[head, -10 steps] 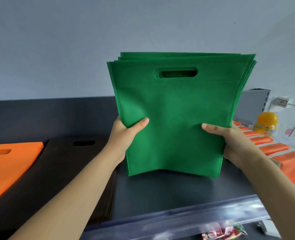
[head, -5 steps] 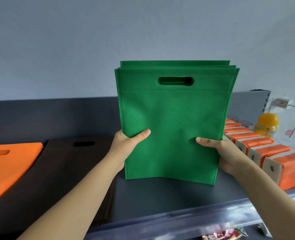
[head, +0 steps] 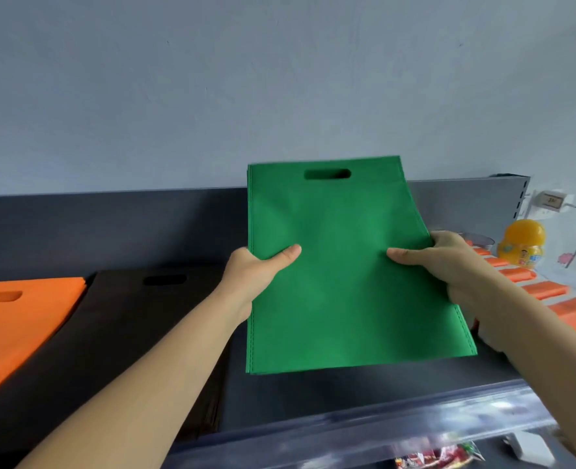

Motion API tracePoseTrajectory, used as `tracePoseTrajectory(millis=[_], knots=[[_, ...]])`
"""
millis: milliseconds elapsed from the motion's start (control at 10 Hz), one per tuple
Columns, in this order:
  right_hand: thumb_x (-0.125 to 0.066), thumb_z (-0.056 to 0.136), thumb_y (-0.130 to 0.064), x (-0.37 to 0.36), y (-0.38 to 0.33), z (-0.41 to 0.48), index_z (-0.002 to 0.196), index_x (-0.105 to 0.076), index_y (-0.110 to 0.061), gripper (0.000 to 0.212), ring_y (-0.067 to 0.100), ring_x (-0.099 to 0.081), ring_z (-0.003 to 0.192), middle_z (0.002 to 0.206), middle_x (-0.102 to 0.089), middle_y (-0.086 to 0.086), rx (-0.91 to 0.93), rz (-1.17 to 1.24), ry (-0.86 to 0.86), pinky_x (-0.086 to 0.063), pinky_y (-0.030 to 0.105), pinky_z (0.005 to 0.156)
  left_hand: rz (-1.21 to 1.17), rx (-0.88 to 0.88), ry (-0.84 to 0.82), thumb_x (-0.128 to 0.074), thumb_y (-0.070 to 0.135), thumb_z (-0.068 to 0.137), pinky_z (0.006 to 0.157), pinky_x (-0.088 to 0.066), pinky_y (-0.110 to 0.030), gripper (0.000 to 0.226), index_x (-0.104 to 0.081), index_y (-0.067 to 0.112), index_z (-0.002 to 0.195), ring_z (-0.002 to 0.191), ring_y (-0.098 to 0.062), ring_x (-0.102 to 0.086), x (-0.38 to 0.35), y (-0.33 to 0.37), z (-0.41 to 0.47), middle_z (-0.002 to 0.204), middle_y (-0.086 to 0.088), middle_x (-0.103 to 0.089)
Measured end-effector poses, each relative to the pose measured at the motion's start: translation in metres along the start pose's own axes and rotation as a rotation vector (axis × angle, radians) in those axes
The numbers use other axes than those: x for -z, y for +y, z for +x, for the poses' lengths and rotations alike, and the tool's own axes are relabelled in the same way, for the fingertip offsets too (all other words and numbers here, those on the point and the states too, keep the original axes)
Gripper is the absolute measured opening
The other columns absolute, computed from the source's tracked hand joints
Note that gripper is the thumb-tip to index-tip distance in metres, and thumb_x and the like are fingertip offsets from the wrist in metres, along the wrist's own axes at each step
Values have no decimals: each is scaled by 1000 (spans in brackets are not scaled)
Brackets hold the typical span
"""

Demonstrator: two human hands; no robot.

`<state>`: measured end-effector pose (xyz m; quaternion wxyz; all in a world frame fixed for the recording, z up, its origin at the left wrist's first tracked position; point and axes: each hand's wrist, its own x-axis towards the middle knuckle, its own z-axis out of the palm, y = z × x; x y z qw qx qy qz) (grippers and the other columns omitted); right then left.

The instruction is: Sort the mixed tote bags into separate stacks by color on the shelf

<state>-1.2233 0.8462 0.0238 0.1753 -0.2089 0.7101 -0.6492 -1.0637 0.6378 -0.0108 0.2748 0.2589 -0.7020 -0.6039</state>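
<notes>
Far left, flat on the dark shelf (head: 313, 394): a stack of orange tote bags (head: 16, 319), handle slot toward the back.

Just beside it on the right, also lying flat: a stack of black tote bags (head: 138, 316), slot likewise toward the back wall.

Next, a bare forearm reaching in from lower left and ending in the left grip (head: 256, 269). Clamped on the left edge of a bundle of green tote bags (head: 344, 265), thumb pressed on the front face, fingers hidden behind the fabric.

In the centre, the green bundle itself. Held between the two grips at about mid-height, one on each side edge. Tilted, top leaning away toward the grey wall, handle slot uppermost. Several layers visible along the left edge. Lower edge low over the bare stretch of shelf right of the black stack; contact with the shelf impossible to tell.

Then the right grip (head: 449, 262), clamped on the bundle's right edge, thumb laid across the front face, fingers curled round behind.

Farther right, partly behind the right forearm: a row of orange packs (head: 547, 289) running toward the back. Beyond them, a yellow jar (head: 523, 243). On the wall above, a white plug (head: 553, 201) with a cable.

Along the shelf's front edge, a clear plastic rail (head: 381, 431), blurred. Below it, bright wrappers (head: 438, 458), only partly seen.
</notes>
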Motion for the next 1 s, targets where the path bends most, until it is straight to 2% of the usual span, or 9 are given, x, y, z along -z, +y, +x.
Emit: tracePoseTrajectory(millis=[100,300,400,500,600,700,800,900,1000], knots=[[-80,69,-5,-3,14,4,97,-62,0,34,27,-69,64,82,-71,17,-146,-151,-8,-56,32,52,167,152,-54,-80,70,43,100,-42,-43,108,-47,12,128,119,-24,-50,0,-15,0,130,-1,-53],[-86,63,-14,-14,61,10,105,-46,5,61,34,-62,84,89,-59,16,-274,-474,13,-56,46,72,571,306,-256,-80,74,36,106,-38,-38,132,-32,11,142,126,-24,-46,-5,-45,-3,144,-6,-42],[-85,65,-21,-15,68,16,117,-43,2,70,31,-58,91,90,-53,11,-277,-584,-3,-53,46,83,1073,84,-121,-64,58,78,114,-20,-39,109,0,5,149,142,-31,-15,-11,-40,-11,157,-12,-8],[-83,68,-30,-11,73,20,124,-44,2,76,25,-54,89,95,-53,9,-261,-683,-23,-50,37,83,1157,-177,-184,-49,56,89,115,-21,-45,78,-16,20,150,142,-24,-14,-20,-30,-25,157,0,-14],[-81,68,-38,-6,79,21,127,-43,4,82,25,-52,93,113,-55,14,-250,-743,-26,-45,33,79,1288,-159,-392,-33,55,95,113,-19,-47,60,-23,27,147,142,-23,-15,-29,-40,-40,156,2,-17],[-78,68,-47,-5,82,22,111,-52,0,69,18,-52,74,86,-55,6,-221,-857,-26,-42,27,60,1382,-132,-417,-17,53,98,114,-11,-47,57,-12,27,149,144,-22,-5,-33,-55,-47,158,1,-5],[-73,70,-55,-6,84,23,83,-49,-7,55,15,-50,64,73,-51,2,-146,-1013,8,-40,27,55,1389,-114,-386,-14,52,99,115,-9,-46,57,-10,27,150,144,-21,-2,-34,-61,-47,158,1,-3],[-69,76,-55,-11,85,18,72,-44,-12,50,17,-52,67,75,-54,2,-106,-1094,37,-43,29,59,1373,-107,-389,-15,52,99,116,-8,-46,57,-10,27,150,144,-22,-2,-35,-58,-49,158,0,-2],[-68,78,-52,-18,82,11,82,-46,-9,48,25,-59,86,92,-58,7,-69,-1108,84,-48,34,70,1324,-183,-353,-23,54,98,117,-10,-43,60,-14,26,150,145,-21,-4,-30,-49,-53,158,0,-7]])
